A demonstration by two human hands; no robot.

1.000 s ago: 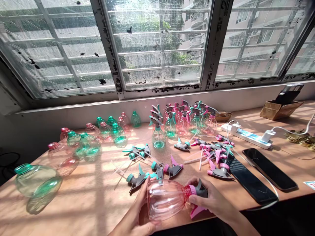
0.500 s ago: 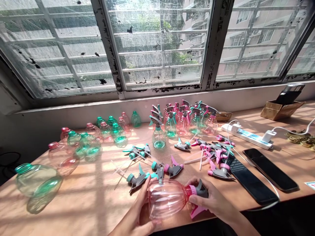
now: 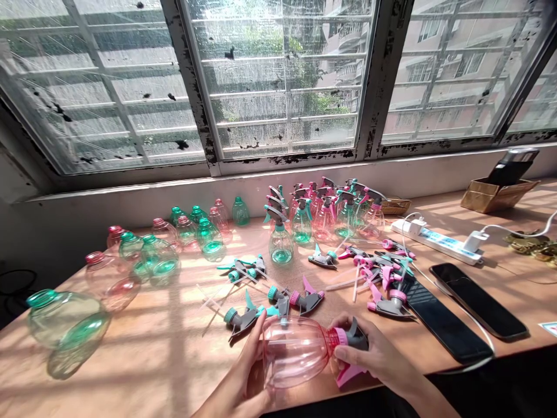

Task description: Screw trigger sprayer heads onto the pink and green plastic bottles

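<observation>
While the left hand (image 3: pixel 248 370) cups the base of a pink bottle (image 3: pixel 295 354) in the head view, the right hand (image 3: pixel 373 348) has its grip clamped on the grey and pink spray head (image 3: pixel 357 335) at the neck. The left grip is closed around the bottle's base, fingers at the far side and thumb at the near one. The bottle lies on its side in the air between the hands, neck toward the right, near the front edge of the wooden surface (image 3: pixel 152 354); whether it touches the wood I cannot tell. Just beyond it lie loose sprayers (image 3: pixel 307 302) in green and pink, with a larger pile (image 3: pixel 387 273) farther right, next to two phones (image 3: pixel 478 301). Open bottles (image 3: pixel 160 261) stand at the left, fitted bottles (image 3: pixel 301 226) toward the back. A white power strip (image 3: pixel 439 241) lies beyond the phones, below the window (image 3: pixel 282 87).
</observation>
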